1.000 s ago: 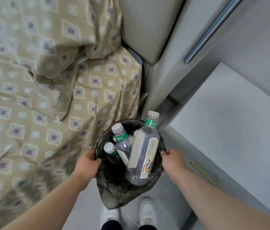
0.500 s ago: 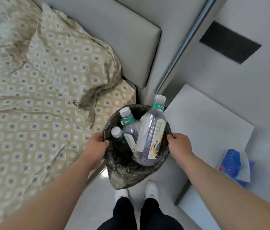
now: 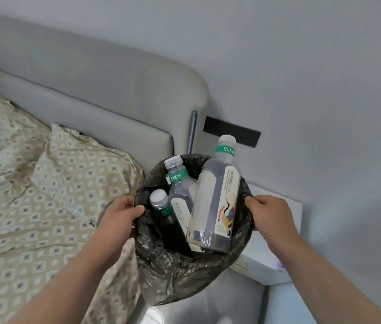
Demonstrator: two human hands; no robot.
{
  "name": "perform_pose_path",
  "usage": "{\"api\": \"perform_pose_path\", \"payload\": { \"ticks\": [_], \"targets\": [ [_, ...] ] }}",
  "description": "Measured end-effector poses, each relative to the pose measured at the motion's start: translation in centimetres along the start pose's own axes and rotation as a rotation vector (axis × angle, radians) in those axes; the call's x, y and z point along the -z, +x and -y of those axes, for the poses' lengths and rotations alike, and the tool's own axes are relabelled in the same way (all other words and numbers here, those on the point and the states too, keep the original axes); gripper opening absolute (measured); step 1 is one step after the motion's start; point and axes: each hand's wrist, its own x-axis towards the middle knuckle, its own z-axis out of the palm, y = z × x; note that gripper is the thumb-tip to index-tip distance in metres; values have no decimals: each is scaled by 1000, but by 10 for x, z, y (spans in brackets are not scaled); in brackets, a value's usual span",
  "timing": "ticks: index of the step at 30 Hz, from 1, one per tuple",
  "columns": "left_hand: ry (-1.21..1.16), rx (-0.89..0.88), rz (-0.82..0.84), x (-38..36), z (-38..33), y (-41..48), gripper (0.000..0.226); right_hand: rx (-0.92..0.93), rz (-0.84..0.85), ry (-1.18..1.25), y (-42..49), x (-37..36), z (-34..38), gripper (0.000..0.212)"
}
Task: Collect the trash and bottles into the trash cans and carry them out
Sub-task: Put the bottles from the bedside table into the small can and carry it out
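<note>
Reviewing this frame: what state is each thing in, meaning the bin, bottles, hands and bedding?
trash can: lined with a black bag, held by both hands
large bottle: capped, leaning, neck above the rim
middle bottle: capped, tilted, in the can
small dark bottle: capped, in the can
left hand: grips the rim
right hand: grips the rim
quilt: rumpled

I hold the black-bagged round trash can (image 3: 180,274): left hand (image 3: 117,218) at its nine o'clock rim, right hand (image 3: 271,216) at three. Three clear plastic bottles (image 3: 215,206) lean inside. At nine lies the beige patterned bedding (image 3: 44,195).

Glossy crinkled plastic liner (image 3: 173,272), clear plastic bottles (image 3: 215,202)
</note>
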Motion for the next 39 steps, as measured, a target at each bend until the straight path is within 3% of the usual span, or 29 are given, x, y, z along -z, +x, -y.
{"api": "perform_pose_path", "payload": {
  "ticks": [9, 21, 30, 39],
  "targets": [
    [76, -106, 288, -21, -57, 23, 8, -118, -254, 94, -44, 52, 30, 39],
    [222, -153, 801, -38, -81, 30, 5, -490, -686, 275, -172, 22, 30, 35],
    [357, -186, 1103, -63, -63, -55, 8, -676, -1010, 405, -305, 15, 1, 35],
    [470, -302, 1401, -68, -17, -200, 8, -757, -1284, 528, -477, -2, -31, 34]
  ]
}}
